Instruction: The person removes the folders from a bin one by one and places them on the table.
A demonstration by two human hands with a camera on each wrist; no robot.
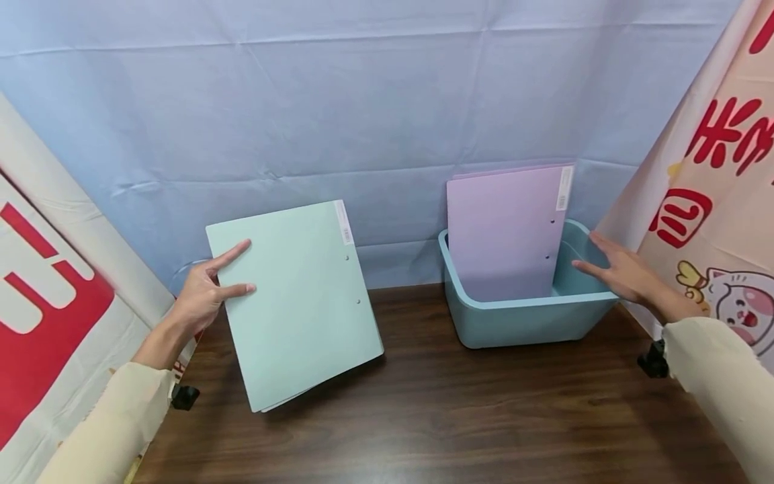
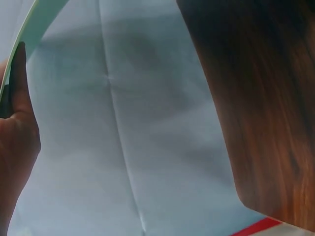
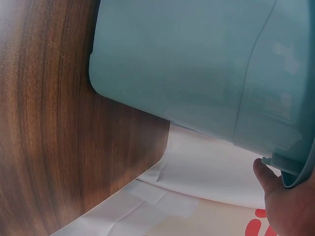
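At the left, my left hand grips the left edge of a mint-green file folder, its thumb and a finger lying across the front. The folder is tilted, its cover facing me, with a white label and two rivets along the right side. In the left wrist view, fingers lie behind the folder's edge. A blue-green plastic bin stands at the right with a lilac file folder upright in its left part. My right hand holds the bin's right rim, one finger under it outside.
The brown wood-grain table lies under both. A pale blue cloth hangs behind. Printed banners stand on the left and right sides, the right one close to my right hand.
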